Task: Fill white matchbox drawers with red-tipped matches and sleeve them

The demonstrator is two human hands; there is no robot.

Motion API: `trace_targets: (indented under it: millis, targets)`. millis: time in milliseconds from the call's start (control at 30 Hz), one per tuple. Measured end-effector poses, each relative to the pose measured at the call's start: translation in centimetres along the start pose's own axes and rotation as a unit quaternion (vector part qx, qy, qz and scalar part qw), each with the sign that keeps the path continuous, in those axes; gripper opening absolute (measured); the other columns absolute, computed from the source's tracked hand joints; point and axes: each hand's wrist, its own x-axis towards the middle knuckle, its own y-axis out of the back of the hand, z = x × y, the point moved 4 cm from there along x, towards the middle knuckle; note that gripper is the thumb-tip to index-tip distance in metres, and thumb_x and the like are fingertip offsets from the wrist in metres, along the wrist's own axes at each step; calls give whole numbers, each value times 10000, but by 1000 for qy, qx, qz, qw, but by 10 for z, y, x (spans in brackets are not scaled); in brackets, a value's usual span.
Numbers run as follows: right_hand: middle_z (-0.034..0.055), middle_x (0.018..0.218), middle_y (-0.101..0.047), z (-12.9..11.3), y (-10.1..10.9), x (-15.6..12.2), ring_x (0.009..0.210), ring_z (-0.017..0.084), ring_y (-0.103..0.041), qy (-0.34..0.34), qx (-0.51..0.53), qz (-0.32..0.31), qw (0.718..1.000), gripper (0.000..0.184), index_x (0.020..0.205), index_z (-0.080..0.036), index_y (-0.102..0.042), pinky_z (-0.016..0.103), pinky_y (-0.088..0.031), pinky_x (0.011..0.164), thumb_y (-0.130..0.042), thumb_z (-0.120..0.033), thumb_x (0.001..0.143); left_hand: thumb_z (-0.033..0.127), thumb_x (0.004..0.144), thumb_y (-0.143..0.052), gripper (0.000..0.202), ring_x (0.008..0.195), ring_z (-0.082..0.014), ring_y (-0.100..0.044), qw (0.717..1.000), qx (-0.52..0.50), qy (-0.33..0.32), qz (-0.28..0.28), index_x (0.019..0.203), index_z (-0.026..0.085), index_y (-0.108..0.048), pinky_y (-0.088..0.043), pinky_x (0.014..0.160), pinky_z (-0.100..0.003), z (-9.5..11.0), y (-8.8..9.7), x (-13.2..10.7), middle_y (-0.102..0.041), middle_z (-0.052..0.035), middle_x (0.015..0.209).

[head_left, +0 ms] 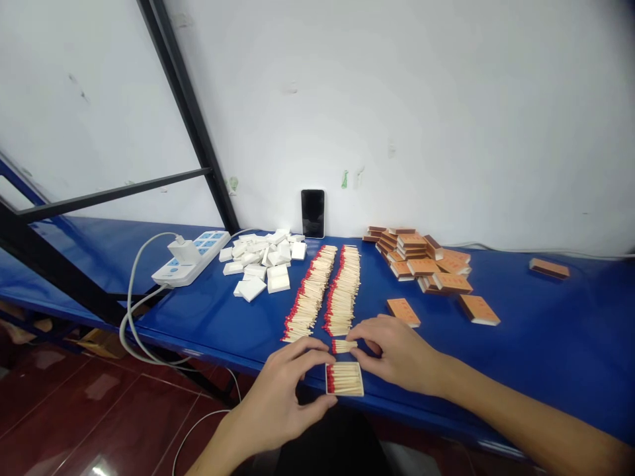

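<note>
My left hand (290, 380) grips a white matchbox tray (363, 383) at the table's front edge, fingers at its far side and thumb at its near corner. Red-tipped matches (346, 379) lie side by side inside the tray. Just beyond it, my right hand (384, 347) pinches a small bunch of matches (342, 346) by their plain ends, between thumb and fingers. Two long rows of loose matches, a left row (311, 291) and a right row (343, 291), stretch away behind the hands with red heads to the left.
White empty trays (262, 254) are heaped at the left, near a power strip (191, 258) with a plugged-in charger and cable. Orange matchbox sleeves (421, 258) form a pile at the right, with several lying apart. A phone (313, 213) leans on the wall behind the blue table (546, 337).
</note>
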Motion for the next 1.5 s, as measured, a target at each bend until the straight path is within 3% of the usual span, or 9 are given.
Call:
trace_targets:
  millis: [433,767,1267,1500]
  targets:
    - [-22,655,-598,1,1,-1,627,139,-553,4,11,2,1000,133,928,-204,-706,266,-355,659,-580,-177,893,232,820,-741,350,1104,-223,-662,1000,3,-13,3,1159,272,-667,-532,967,-322,-1,-1,1,-663,-49,1241]
    - [-13,657,-601,3,2,-2,634,152,-559,-4,5,12,1000,163,997,-202,-722,275,-371,661,-594,-223,898,240,819,-737,342,1074,-234,-677,1000,4,-16,5,1155,267,-675,-554,931,-323,-1,0,0,-672,-62,1232]
    - [-34,624,-564,0,4,0,594,128,-517,1,34,-7,999,101,903,-193,-711,271,-363,663,-610,-194,904,220,827,-729,345,1046,-220,-665,1000,-11,-7,-6,1160,268,-658,-538,943,-323,-2,-1,2,-655,-49,1239]
    - [-26,647,-592,3,1,-2,648,148,-561,-4,20,2,1000,141,1003,-199,-729,281,-342,669,-627,-224,909,223,825,-735,336,1018,-208,-664,1000,-11,-4,-9,1149,270,-659,-522,965,-329,-2,-2,-2,-652,-35,1236]
